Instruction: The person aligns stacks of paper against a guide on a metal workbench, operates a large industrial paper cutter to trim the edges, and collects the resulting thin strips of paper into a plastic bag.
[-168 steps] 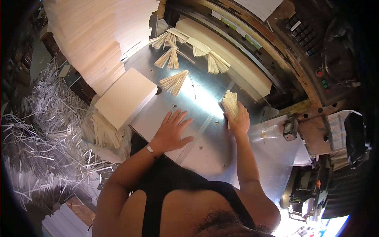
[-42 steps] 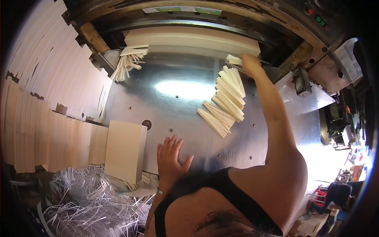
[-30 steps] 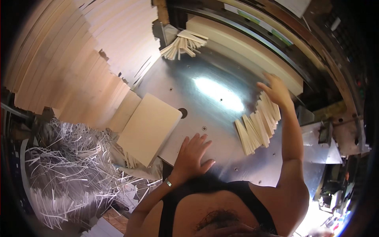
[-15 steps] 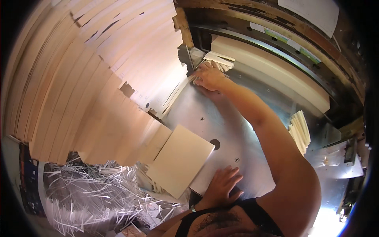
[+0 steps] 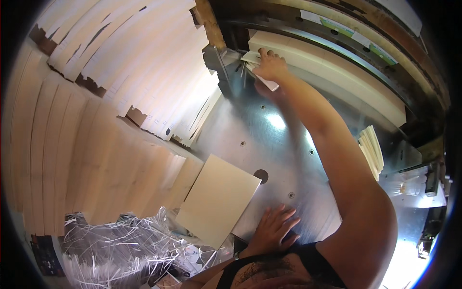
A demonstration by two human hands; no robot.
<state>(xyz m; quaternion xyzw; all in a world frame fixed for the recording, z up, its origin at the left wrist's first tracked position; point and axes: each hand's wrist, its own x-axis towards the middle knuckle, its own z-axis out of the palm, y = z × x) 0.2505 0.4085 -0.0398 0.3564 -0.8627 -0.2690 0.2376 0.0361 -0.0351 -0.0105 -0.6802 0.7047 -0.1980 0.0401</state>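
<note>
At the far left corner of the metal table, my right hand is closed over a loose bunch of narrow white paper strips. The fingers lie over the strips' far side, and the grip is partly hidden. My left hand rests at the table's near edge, fingers spread and holding nothing. To its left a squarish cream stack of paper lies askew, its corner beside a dark round hole. A long cream block of paper lies along the back under the machine's bar.
Tall stacks of cut paper wall off the left side. A metal side guide stands at the far left corner. More strips lie fanned at the right, beyond my right arm. Paper shavings heap up below left.
My right hand has moved a little away and to the right from the side guide, onto the strips. The strips have shifted and turned. My left hand stays at the near edge.
</note>
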